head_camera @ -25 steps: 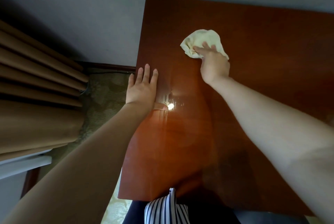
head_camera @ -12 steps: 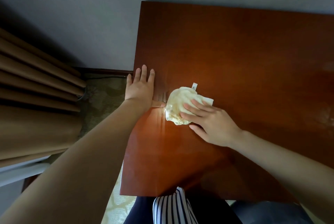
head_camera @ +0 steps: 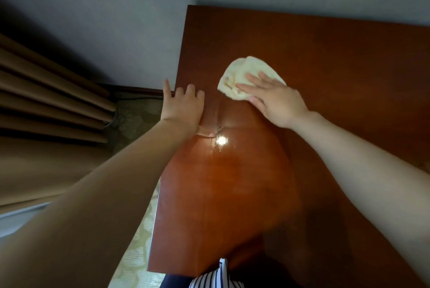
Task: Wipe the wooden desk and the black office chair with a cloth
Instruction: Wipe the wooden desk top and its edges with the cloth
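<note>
A: What are the fingers doing?

B: The right hand (head_camera: 277,101) lies flat on the cloth (head_camera: 242,71). Its fingers (head_camera: 252,77) are straight and a little spread, pressing down rather than curling round it. They point to the far left.

A: And the other hand?

B: The left hand (head_camera: 183,106) rests on the desk's left edge. Its thumb (head_camera: 204,134) lies on the top. One finger sticks out straight past the edge. The others look shortened, and I cannot tell whether they bend over the side. It holds nothing.

A: Where is the cloth?

B: On the far left part of the desk (head_camera: 337,73), near the left edge but clear of it, and well short of the back edge. It is apart from the left hand.

A: The surface?

B: Glossy reddish-brown wood, with a bright spot of reflected light (head_camera: 221,141) just beside the left thumb. The back edge meets a grey wall (head_camera: 116,20).

A: The rest of the room?

B: Brown pleated curtains (head_camera: 46,92) hang at the left. A patterned carpet (head_camera: 137,113) shows between them and the desk, with a dark skirting board (head_camera: 139,89) along the wall. A striped garment (head_camera: 216,276) shows at the near edge.

A: How does the cloth lie?

B: Pale cream and bunched up, wider than deep. Its long axis runs roughly left to right across the desk. The left end sticks out past the fingertips, and the hand covers the near right part.
</note>
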`<control>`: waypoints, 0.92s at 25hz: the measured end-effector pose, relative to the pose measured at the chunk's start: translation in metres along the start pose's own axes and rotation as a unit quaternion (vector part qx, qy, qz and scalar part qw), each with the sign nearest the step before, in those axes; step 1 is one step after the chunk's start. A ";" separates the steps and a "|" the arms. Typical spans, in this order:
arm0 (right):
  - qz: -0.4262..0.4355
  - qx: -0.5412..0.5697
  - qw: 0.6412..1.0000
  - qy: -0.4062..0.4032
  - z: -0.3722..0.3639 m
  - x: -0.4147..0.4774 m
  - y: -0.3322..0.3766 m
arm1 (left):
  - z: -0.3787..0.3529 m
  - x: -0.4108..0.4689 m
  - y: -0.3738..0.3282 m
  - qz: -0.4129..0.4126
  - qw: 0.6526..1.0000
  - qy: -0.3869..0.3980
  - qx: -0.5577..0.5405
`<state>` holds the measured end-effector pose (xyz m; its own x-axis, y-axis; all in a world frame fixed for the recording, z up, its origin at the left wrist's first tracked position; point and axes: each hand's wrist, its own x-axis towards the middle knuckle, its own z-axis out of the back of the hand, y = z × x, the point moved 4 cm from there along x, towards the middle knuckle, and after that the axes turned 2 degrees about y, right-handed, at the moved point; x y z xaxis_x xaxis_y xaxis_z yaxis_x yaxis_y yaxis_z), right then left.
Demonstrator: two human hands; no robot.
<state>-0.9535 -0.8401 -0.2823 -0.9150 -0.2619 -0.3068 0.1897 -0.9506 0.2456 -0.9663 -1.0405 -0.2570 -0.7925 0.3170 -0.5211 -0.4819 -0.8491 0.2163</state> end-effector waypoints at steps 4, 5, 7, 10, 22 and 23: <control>-0.055 0.022 0.998 0.010 0.016 0.053 -0.017 | 0.021 0.034 0.013 0.011 0.997 -0.020 -0.078; -0.066 0.017 0.998 0.010 0.018 0.063 -0.020 | 0.024 0.042 0.015 0.012 0.995 -0.028 -0.091; -0.083 0.014 0.996 0.002 0.023 0.076 -0.024 | 0.026 0.060 0.015 0.002 0.995 -0.019 -0.101; -0.084 0.016 0.996 -0.016 0.024 0.081 -0.025 | 0.027 0.080 0.007 -0.002 0.994 0.035 -0.100; 0.028 0.028 0.998 -0.039 -0.029 -0.064 -0.002 | 0.030 0.083 -0.005 0.002 0.995 0.061 -0.084; 0.027 0.021 0.999 -0.024 -0.028 -0.065 -0.003 | 0.029 0.083 -0.005 0.001 0.994 0.059 -0.091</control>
<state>-0.8843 -0.8244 -0.2888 -0.9197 -0.3041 -0.2482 0.2258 -0.9270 0.2994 -1.0408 -0.9980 -0.2770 -0.7390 0.2722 -0.6162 -0.3957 -0.9157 0.0701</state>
